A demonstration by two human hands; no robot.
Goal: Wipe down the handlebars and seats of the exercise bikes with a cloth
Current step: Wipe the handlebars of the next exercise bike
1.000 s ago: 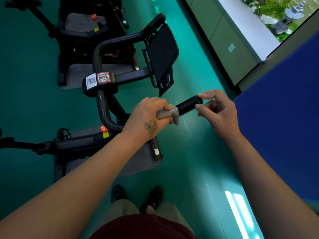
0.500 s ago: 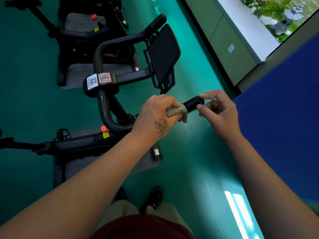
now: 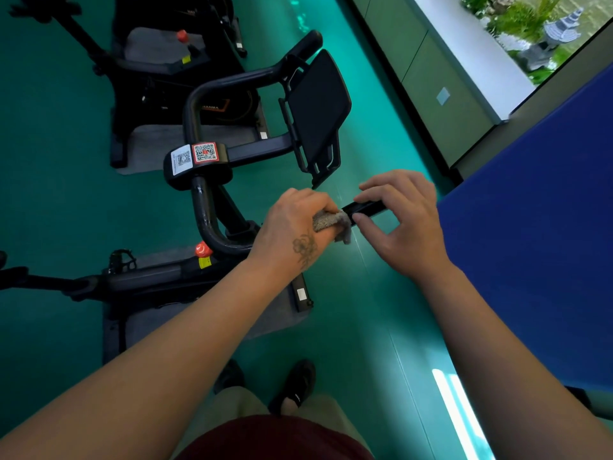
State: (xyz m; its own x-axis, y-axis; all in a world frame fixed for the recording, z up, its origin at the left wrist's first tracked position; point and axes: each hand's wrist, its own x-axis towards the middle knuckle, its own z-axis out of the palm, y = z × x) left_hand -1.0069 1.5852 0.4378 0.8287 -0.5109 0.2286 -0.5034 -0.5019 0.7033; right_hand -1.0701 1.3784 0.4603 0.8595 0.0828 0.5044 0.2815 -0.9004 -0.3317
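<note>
A black exercise bike's handlebar point(image 3: 202, 207) curves from a hub with QR stickers toward me, ending in a straight black grip point(image 3: 365, 207). My left hand point(image 3: 295, 230) grips a grey cloth point(image 3: 326, 220) wrapped round that grip. My right hand point(image 3: 404, 224) pinches the grip's free end between thumb and fingers, right beside the cloth. The far handlebar arm point(image 3: 252, 76) and a black tablet holder point(image 3: 318, 111) lie beyond. No seat shows clearly.
A second bike point(image 3: 159, 61) stands behind the first, both on grey mats over a teal floor. A blue panel point(image 3: 530, 244) rises at my right. A green wall and window ledge point(image 3: 464, 61) run along the far right. My feet point(image 3: 292, 386) stand below.
My left hand slid the cloth outward along the grip toward the end. My right hand closed over the grip's end, so less bare grip shows between the hands.
</note>
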